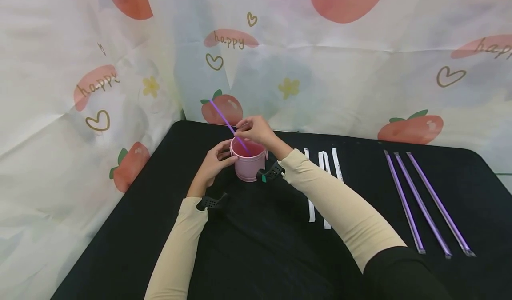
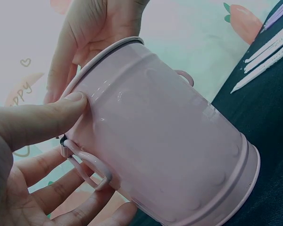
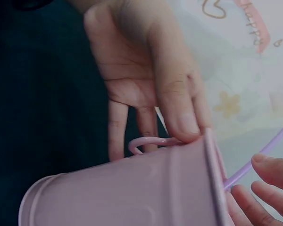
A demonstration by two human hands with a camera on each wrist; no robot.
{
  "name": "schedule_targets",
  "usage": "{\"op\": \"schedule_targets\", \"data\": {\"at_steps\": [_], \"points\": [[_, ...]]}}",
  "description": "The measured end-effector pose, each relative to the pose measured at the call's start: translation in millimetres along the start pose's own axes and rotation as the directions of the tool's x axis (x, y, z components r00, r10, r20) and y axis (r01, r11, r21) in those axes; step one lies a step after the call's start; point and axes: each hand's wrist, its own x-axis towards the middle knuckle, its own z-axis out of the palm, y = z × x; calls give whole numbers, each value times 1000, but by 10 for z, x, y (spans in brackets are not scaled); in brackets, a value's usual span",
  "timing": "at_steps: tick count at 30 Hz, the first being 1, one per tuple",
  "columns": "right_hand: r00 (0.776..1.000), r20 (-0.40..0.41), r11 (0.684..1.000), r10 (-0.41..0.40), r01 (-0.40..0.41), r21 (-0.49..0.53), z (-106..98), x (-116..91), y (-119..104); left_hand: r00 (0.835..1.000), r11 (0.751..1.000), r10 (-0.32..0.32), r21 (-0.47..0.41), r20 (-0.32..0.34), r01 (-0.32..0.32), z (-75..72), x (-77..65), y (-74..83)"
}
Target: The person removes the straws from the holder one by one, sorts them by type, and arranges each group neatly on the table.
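A pink bucket with small side loops stands upright on the black table. My left hand holds it from the left, with the thumb on the wall just under the rim and the other fingers spread by the side loop. A purple straw leans out over the bucket's far left rim, its lower end inside. Above the opening is my right hand, thumb and fingers loosely bent beside the straw. In the right wrist view, that thumb overlaps the straw, with a gap between it and the fingertips.
To the right of the bucket lie several white strips with small print, partly hidden by my right sleeve. Three purple straws in clear wrappers lie farther right. A fruit-patterned cloth hangs behind the black table.
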Motion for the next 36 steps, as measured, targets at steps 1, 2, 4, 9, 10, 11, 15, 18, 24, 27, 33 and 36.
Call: {"op": "schedule_targets", "data": {"at_steps": [1,2,4,9,10,11,15,18,24,27,33,36], "points": [[1000,6,1000,-2,2,-2,12,1,3,1000,1000,0,1,1,0,-2,3,-1],[1000,11,1000,-5,5,-3,23,1,6,1000,1000,-2,-5,-1,2,-8,14,-17],[1000,20,1000,-6,6,3,44,3,6,1000,1000,-4,-8,-4,4,-24,44,-69],[999,36,999,-18,16,34,95,4,-23,1000,1000,6,17,-18,-6,-58,96,-179],[999,39,999,-22,21,37,106,5,-27,1000,1000,8,19,-20,-8,-60,98,-184],[999,41,999,-29,28,33,114,3,-33,1000,1000,8,19,-23,-8,-63,101,-189],[997,55,999,-48,48,8,146,-5,-42,1000,1000,-2,18,-21,3,-66,102,-183],[996,70,998,-57,58,-16,164,-12,-42,1000,1000,-19,4,-19,20,-63,102,-173],[995,82,995,-59,65,-72,181,-27,-46,999,999,-29,-24,-20,28,-56,101,-170],[995,80,995,-50,57,-82,181,-36,-49,999,999,-31,-17,-22,31,-52,96,-169],[996,80,998,-33,37,-48,160,-63,-65,1000,1000,-25,-6,-18,25,-43,95,-187],[997,74,1000,-28,29,-13,141,-65,-67,1000,1000,-15,-2,-13,15,-41,93,-201]]}}
